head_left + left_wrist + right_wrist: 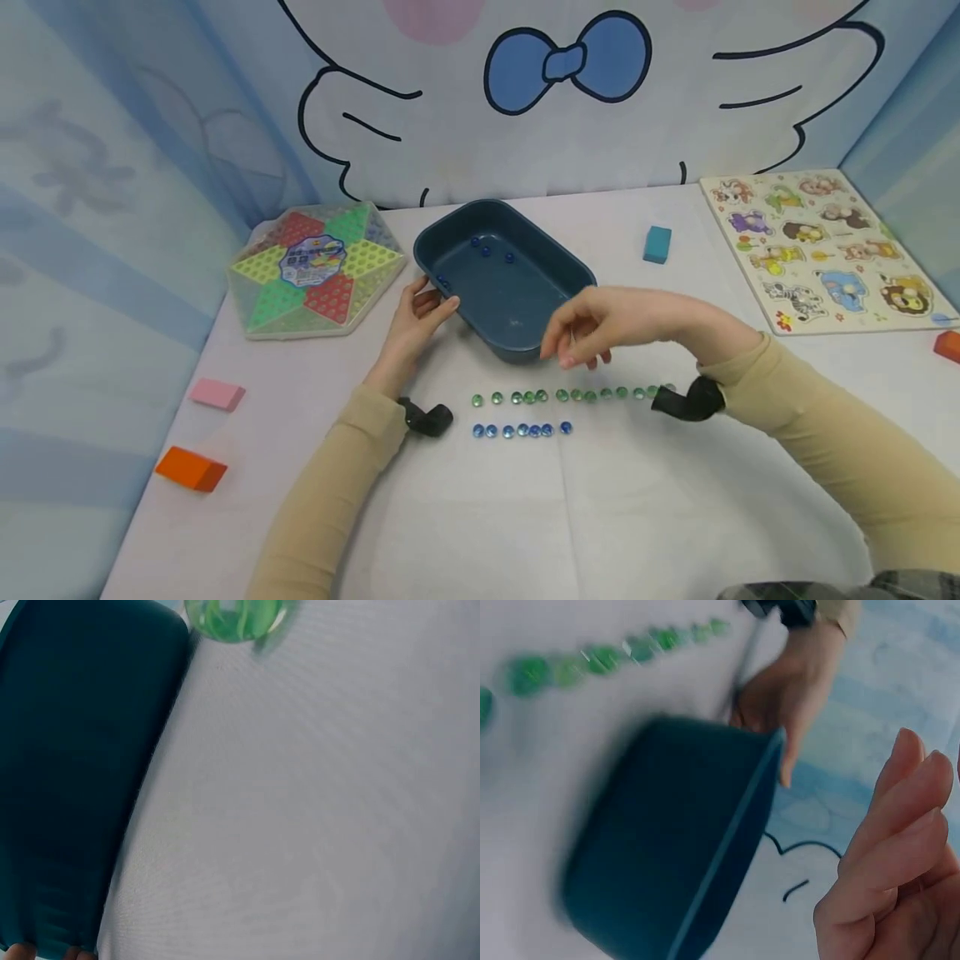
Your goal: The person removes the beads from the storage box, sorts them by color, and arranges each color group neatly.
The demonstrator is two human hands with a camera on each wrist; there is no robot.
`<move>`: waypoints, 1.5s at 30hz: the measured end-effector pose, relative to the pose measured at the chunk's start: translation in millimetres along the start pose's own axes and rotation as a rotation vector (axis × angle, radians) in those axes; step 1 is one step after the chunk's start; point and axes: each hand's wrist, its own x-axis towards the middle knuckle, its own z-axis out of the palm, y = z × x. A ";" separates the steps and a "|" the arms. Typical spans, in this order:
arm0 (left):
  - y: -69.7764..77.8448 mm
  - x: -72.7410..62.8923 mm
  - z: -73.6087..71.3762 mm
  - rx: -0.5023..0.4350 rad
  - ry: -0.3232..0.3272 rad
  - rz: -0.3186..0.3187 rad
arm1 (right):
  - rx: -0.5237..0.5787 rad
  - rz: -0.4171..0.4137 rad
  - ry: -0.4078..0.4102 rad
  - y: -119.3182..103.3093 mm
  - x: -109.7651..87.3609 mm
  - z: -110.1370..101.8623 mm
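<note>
A dark teal plastic basin holds several dark blue marbles toward its far left side. My left hand grips the basin's left rim, thumb on the edge. Over the near right corner of the basin is my right hand, fingers loosely bent and nothing visible between them; in the right wrist view its fingers stand apart from the basin wall. On the white cloth in front lie a long row of green glass marbles and, nearer, a shorter row of blue marbles.
A hexagonal Chinese checkers box is at the back left, an animal puzzle board at the back right. Pink and orange blocks lie on the left. A teal block stands behind, and a red-orange block lies far right.
</note>
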 end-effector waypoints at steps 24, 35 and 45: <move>-4.8 1.0 3.0 -0.002 -0.023 0.025 | -0.005 0.057 0.186 -9.5 164.8 -75.9; -3.5 1.5 -1.5 -0.017 -0.009 0.025 | -0.185 0.219 0.146 -8.6 197.2 -60.1; -3.1 1.3 -1.2 -0.019 0.002 0.016 | -0.258 0.282 0.165 -10.2 202.9 -49.6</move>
